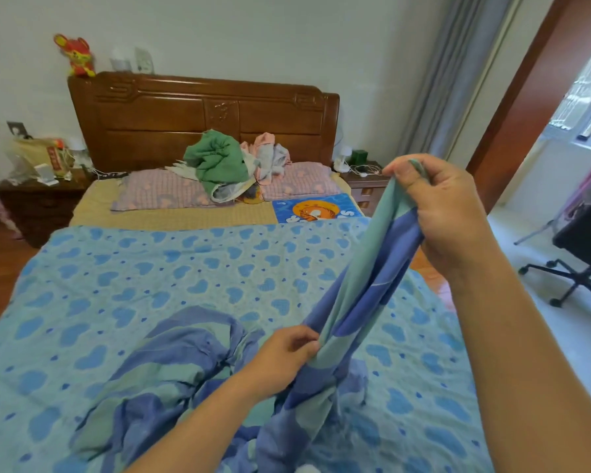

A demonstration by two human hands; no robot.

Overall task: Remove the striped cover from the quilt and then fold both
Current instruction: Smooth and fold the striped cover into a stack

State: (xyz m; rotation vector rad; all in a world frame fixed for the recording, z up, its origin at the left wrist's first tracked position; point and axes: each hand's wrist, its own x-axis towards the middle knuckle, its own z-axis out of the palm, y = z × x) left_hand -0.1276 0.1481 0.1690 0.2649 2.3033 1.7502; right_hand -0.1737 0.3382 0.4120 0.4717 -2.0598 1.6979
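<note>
The striped cover (171, 373), in blue and teal bands, lies crumpled on the near part of the bed, on top of the quilt (144, 278), which is light blue with darker hearts and spread flat. A strip of the cover rises up to the right. My right hand (447, 213) holds its top end raised above the bed's right side, fingers curled round the cloth. Lower down, my left hand (284, 360) pinches the same strip near the middle of the bed.
Two pink checked pillows (157, 192) and a heap of green and pink clothes (219, 162) lie by the wooden headboard (202, 117). Nightstands (38, 206) flank the bed. An office chair (581, 254) stands on the floor to the right.
</note>
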